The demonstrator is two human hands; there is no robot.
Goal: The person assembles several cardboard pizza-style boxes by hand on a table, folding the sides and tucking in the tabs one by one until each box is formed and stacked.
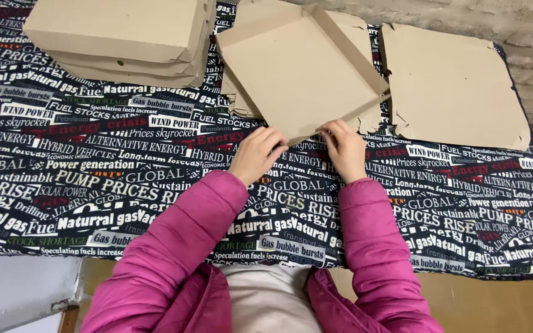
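Fingers (274, 137) of the left hand (255, 154) are curled down onto the near edge of a half-folded cardboard box blank (300, 71), pinching it loosely, and the right hand (344, 148) does much the same just beside it, fingertips bent over that same edge. Can't really tell how tight either grip is. That blank sits mid-tabletop on a dark cloth printed all over with newspaper-style headlines (94, 179), two side flaps already standing up. Stack of finished flat boxes (118, 37) is off at the far left, and a flat unfolded cardboard sheet (454, 86) lies to the right. Both sleeves are pink and puffy.
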